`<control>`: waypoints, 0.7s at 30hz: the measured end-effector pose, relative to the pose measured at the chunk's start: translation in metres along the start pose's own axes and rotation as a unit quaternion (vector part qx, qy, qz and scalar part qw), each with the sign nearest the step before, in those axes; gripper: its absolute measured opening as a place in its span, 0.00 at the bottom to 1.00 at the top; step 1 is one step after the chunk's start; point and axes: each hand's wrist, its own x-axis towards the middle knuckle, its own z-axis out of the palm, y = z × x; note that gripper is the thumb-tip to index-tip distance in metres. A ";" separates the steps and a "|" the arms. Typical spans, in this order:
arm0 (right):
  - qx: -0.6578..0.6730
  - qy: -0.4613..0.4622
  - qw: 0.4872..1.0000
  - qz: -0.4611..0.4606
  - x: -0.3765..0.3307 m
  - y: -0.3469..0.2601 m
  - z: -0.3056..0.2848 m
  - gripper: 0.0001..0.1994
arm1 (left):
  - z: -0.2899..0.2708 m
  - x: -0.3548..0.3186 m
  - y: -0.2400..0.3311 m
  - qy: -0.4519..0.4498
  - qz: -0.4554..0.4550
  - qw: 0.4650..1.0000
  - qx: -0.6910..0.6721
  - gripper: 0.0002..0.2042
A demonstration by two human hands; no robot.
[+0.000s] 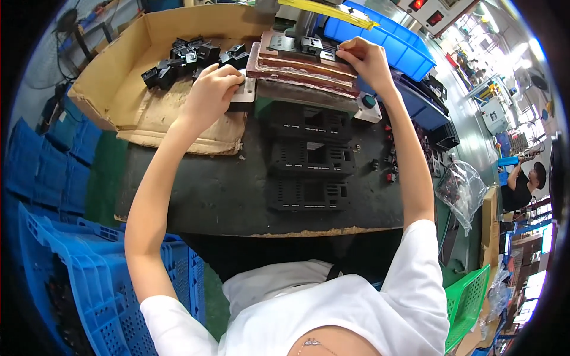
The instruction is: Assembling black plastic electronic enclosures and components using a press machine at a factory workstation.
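Note:
My left hand [211, 95] has its fingers curled together over a white box [247, 92] beside the press bed. Whatever its fingertips hold, if anything, is hidden. My right hand [369, 62] pinches at the right end of a black slotted panel [284, 43] that lies flat on a reddish-brown layered block [309, 74]. Above the panel stands the grey metal shaft [306, 22] of a press, with a small black part [311, 45] beneath it. Three similar black panels, the nearest one [309, 194] included, lie in a column on the dark table.
At the left a cardboard tray [127, 59] holds several black parts [190, 56]. Beside the block's right end is a white box with a green button [369, 102]. Blue bins [392, 44] stand behind; blue crates [101, 279] and a green basket [469, 302] flank me. Another person [522, 184] works far right.

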 end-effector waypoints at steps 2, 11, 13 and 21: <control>0.024 0.000 1.000 0.007 0.002 0.003 0.000 0.07 | 0.001 0.000 -0.001 0.002 -0.004 1.000 0.007 0.05; 0.001 -0.058 0.998 -0.013 0.003 0.005 -0.006 0.05 | 0.002 -0.002 0.000 0.011 -0.013 1.000 0.018 0.05; -0.039 -0.056 0.997 -0.042 0.003 0.001 -0.006 0.04 | 0.002 -0.003 -0.001 0.006 -0.015 1.000 0.016 0.05; -0.048 -0.095 0.993 -0.052 0.009 0.007 -0.014 0.06 | 0.004 -0.002 -0.001 0.024 -0.006 1.000 0.018 0.05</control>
